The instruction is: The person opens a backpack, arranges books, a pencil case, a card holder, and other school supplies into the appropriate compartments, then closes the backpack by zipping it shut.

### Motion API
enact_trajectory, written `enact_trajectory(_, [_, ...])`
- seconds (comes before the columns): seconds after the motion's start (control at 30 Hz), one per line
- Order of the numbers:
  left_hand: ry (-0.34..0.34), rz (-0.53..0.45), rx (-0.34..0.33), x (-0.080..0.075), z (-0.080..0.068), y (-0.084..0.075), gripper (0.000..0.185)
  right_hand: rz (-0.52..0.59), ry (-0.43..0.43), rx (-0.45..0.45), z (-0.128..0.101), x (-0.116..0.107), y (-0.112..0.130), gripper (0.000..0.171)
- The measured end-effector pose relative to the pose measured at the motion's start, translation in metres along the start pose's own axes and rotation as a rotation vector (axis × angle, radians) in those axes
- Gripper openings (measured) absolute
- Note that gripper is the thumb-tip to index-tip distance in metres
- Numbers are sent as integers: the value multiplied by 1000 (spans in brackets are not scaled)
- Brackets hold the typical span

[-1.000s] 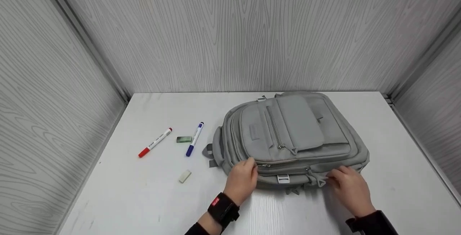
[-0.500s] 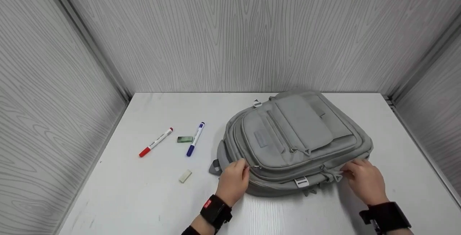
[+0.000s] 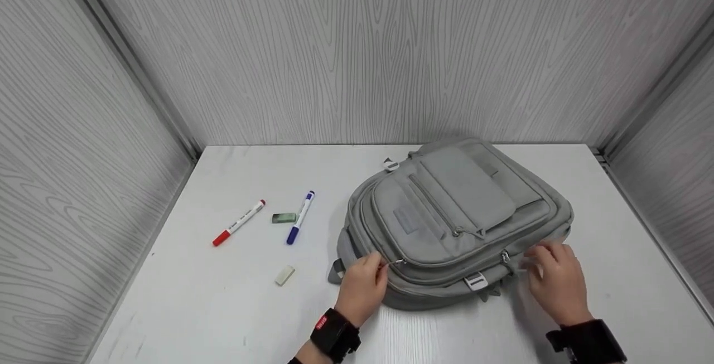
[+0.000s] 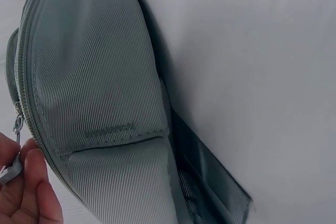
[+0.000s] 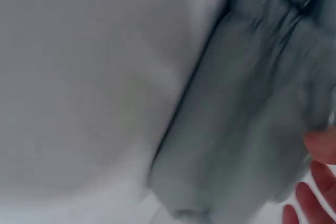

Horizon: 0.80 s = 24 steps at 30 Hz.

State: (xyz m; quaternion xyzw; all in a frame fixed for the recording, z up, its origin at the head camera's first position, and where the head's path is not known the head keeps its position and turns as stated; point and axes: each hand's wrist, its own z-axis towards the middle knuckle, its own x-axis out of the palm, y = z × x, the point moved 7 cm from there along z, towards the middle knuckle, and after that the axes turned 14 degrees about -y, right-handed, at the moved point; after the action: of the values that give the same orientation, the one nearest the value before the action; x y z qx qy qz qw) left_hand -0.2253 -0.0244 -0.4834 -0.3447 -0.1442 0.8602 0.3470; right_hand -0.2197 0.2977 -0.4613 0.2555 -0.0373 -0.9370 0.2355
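Grey backpack [image 3: 454, 222] lies flat on the white counter [image 3: 212, 302], right of centre, front pockets up; left hand [image 3: 361, 289] at its near-left edge, fingers [image 4: 31, 182] pinching a metal zipper pull [image 3: 397, 262]; right hand [image 3: 552, 280] at the near-right edge, blurred, fingers curled at the bag's side beside a second zipper pull [image 3: 505, 256], cannot tell if they grip it; red-capped marker [image 3: 239, 222], blue-capped marker [image 3: 300, 217], green eraser [image 3: 284, 218] between them, white eraser [image 3: 285, 275] nearer, all left of the bag, apart from it.
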Motion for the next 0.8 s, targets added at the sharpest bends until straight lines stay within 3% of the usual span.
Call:
enact_trajectory(0.2, [12, -24, -12, -1, -2, -4, 18, 194, -61, -179, 8, 13, 96, 17])
enact_trajectory(0.27, [14, -36, -20, -1, -1, -7, 17, 203, -41, -222, 9, 23, 123, 17])
enact_trajectory(0.37, [27, -61, -29, -3, 1, -12, 16, 165, -1, -217, 9, 39, 153, 29])
enact_trajectory(0.43, [39, -94, -38, -4, 3, -16, 15, 110, 19, -186, 8, 48, 163, 36])
enact_trajectory(0.6, [62, -219, -93, -3, 6, -24, 13, -22, 50, -112, 10, 64, 165, 32])
enact_trajectory(0.8, [70, -290, -188, -1, 10, -22, 8, -65, 57, -106, 9, 71, 162, 28])
